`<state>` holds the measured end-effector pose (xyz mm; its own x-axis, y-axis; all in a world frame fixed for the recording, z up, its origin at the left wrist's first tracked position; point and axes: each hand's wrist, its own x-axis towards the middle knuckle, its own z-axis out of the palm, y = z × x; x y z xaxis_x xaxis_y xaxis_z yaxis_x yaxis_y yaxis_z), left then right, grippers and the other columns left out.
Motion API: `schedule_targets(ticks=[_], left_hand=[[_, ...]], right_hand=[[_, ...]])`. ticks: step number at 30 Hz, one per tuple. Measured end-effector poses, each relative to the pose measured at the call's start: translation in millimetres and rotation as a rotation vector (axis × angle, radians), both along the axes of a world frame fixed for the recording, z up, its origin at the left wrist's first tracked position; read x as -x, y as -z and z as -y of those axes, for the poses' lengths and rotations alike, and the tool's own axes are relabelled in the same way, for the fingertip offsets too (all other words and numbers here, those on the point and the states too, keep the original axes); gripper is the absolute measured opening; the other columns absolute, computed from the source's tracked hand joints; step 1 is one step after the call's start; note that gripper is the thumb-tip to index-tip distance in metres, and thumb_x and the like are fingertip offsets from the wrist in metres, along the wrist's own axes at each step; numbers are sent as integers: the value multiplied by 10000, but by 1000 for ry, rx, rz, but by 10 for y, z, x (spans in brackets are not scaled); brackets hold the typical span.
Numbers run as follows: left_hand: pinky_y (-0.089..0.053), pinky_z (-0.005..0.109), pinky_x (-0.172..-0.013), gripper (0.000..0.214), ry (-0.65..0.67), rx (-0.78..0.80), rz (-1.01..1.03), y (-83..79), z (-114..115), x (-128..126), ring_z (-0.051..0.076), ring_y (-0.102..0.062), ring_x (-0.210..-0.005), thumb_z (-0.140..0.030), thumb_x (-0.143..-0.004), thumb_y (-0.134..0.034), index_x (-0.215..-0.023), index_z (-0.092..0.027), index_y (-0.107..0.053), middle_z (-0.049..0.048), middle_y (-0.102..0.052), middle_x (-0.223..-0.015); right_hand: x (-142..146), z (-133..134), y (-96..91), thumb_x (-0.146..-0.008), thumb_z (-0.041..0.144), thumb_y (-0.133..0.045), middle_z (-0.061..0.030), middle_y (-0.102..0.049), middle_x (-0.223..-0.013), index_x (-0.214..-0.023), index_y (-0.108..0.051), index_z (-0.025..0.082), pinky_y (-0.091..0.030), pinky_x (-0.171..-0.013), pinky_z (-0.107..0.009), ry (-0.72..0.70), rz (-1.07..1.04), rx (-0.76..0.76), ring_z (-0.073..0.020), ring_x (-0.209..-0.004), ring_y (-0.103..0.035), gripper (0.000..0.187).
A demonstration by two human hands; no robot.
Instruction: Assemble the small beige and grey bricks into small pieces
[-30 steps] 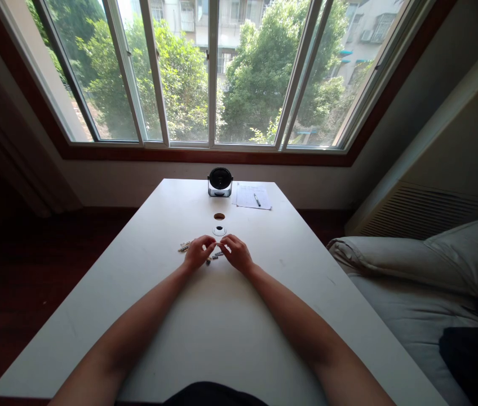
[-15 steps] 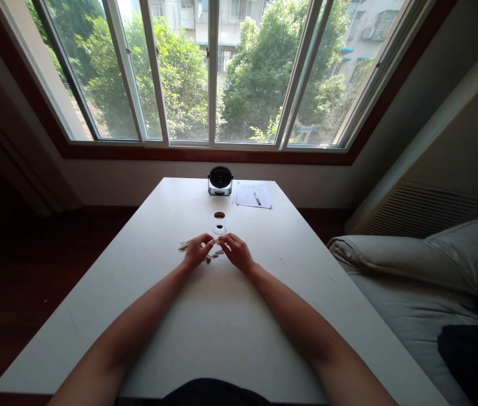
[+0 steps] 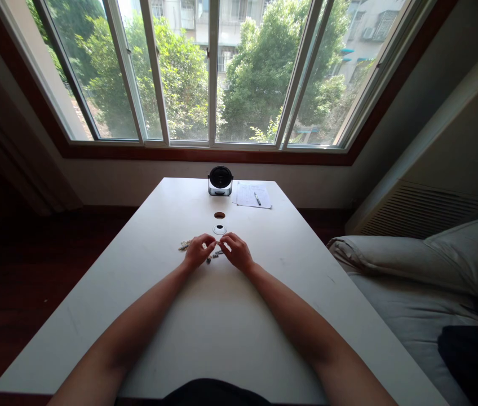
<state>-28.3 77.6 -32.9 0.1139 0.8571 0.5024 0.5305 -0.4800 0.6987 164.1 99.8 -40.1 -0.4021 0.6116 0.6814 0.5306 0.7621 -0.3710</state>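
My left hand [image 3: 199, 250] and my right hand [image 3: 236, 250] meet fingertip to fingertip above the white table [image 3: 222, 316]. Both are closed in a pinch; whatever lies between the fingertips is too small and too hidden to name. Left of my left hand is a little heap of pale and yellowish small pieces [image 3: 184, 245], partly covered by that hand. Several small dark and grey pieces [image 3: 209, 259] lie on the tabletop between and just below my hands.
Beyond my hands, a round cover [image 3: 219, 229] lies near a hole [image 3: 219, 215] in the tabletop. A small black fan [image 3: 220, 179] stands at the far edge, beside paper sheets [image 3: 252, 195] with a pen [image 3: 257, 198] on them. A sofa [image 3: 416, 270] borders the right side.
My fingertips have drawn slightly closer together. A small yellowish piece that showed between them is now mostly hidden. Everything else looks the same.
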Motion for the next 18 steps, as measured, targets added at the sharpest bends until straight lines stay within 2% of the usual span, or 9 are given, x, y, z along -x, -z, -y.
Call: schedule_targets(ticks=[6,13,15,18], left_hand=[[-491,275,-686,185,-48,42,0,-10,1,0,172,-671,-769,-334,-908,-589,-867,-200,-709,33,-731,-853],[-486,280,-694,215,-71,91,13,27,-16,1,186,-686,-803,-349,-918,-565,-905,-208,-727,35,-749,-887],[-484,293,-722,215,-105,76,-16,26,-20,9,187,-678,-811,-334,-924,-549,-920,-214,-727,34,-749,-908],[-470,330,-810,214,-185,35,-104,17,-27,37,188,-654,-809,-305,-932,-524,-905,-220,-719,33,-743,-910]], right_hand=[[-5,4,3,-987,327,-544,-60,-663,-1027,-1052,-631,243,-496,-786,-303,13,30,-8,-201,-959,-616,137],[-33,-27,11,-990,298,-531,-73,-653,-1062,-1076,-628,245,-485,-855,-337,49,99,-24,-222,-1008,-591,140],[-76,-85,18,-989,299,-525,-77,-645,-1076,-1082,-627,241,-477,-861,-340,96,102,-11,-228,-1024,-578,150],[-206,-247,57,-986,289,-513,-84,-627,-1103,-1079,-633,235,-459,-881,-345,241,97,36,-238,-1045,-554,161]])
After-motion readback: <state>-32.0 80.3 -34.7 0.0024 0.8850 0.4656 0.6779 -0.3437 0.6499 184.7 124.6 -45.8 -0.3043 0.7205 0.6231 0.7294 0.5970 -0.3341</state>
